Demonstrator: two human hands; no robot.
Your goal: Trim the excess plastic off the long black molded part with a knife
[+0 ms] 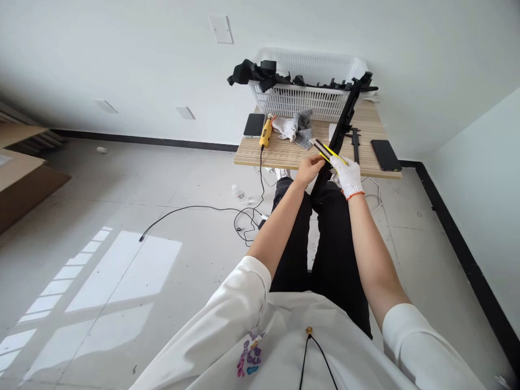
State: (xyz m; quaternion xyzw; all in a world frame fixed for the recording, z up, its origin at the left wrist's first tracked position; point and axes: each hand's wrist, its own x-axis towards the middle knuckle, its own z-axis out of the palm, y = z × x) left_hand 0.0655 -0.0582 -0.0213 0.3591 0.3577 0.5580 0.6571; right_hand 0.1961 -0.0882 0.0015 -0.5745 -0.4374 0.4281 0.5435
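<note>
A white knitted glove with an orange cuff covers my right hand [348, 176], which is closed around a yellow utility knife [324, 150]. The knife points up and to the left, across a long black plastic part [345, 122]. This part slants from my knees up to the rim of the basket. My bare left hand [309, 169] has its fingers closed on the lower section of the black part, close beside the knife. My fingers hide some of that section, so the exact contact between blade and part cannot be made out.
On the wooden table [284, 158] stands a white basket [300, 103] with black plastic parts [255, 71]. A yellow corded tool [265, 133], a white glove [285, 128], a caliper [356, 143] and two phone-like devices lie there too. Cables and a bottle [239, 193] are on the floor.
</note>
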